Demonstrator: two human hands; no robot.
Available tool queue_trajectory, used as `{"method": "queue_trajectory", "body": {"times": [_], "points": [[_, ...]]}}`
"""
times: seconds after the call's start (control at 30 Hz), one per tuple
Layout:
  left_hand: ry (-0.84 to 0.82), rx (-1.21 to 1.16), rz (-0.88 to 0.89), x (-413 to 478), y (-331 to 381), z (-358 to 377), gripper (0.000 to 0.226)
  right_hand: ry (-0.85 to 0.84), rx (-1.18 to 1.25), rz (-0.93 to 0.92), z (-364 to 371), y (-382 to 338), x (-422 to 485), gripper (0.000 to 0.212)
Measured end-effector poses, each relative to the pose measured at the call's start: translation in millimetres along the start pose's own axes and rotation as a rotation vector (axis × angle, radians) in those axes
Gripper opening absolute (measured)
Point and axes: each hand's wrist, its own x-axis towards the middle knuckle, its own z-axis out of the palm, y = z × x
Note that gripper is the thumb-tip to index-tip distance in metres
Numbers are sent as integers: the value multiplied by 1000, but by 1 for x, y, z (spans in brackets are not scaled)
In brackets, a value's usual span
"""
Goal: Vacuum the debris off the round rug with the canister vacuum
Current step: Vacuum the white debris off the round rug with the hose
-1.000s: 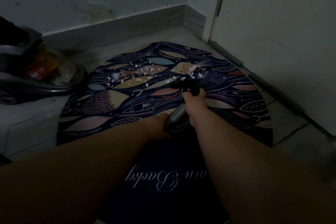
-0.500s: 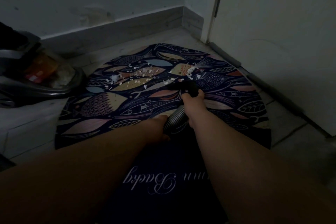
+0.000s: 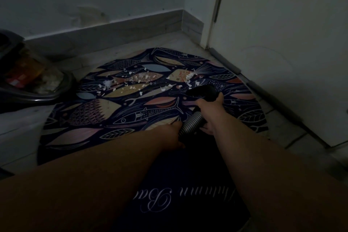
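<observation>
so we're in the actual sucking-up step here, and we'd say it's far from done. our right hand [image 3: 210, 104] has its fingers curled round the black nozzle [image 3: 204, 91] with the thumb on the right side, and the mouth sits low over the round rug [image 3: 90, 117], though it's too dark to say if it's touching the pile. our left hand [image 3: 172, 134] is up against the ribbed hose [image 3: 192, 122] a bit further back. the thumb tip shows but the other fingers are tucked under the hose, so we can't tell if they're wrapped round it or just steadying it. the debris [image 3: 139, 79], little white scraps, is strewn over the far half of the rug, the closest bits just beside the nozzle mouth and the rest trailing off left, plus a few stray flecks to the right of our hand. the canister vacuum [image 3: 33, 83] sits on the floor just off the rug's left edge. the way we see it, the next move is a slow sweep left and away along that strip, keeping the mouth low and feeding hose with the left hand. those scraps look light enough to scatter, and the rug looks thin enough to lift into the nozzle
</observation>
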Motion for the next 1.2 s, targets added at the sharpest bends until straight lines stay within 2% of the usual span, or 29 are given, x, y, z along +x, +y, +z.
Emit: {"method": "queue_trajectory", "body": {"times": [0.13,0.3,0.6,1.2], "points": [[25,-34,14,6,1,-6,72,-50,31,-25,-6,-11,6,91],[37,-10,21,12,3,-17,62,93,117,-38,6,0,16,83],[12,-36,27,36,9,-15,62,242,87,-114,-4,-4,46,83],[49,-36,12,50,13,-19,56,185,-18,-139,-8,-16,56,78]]}}
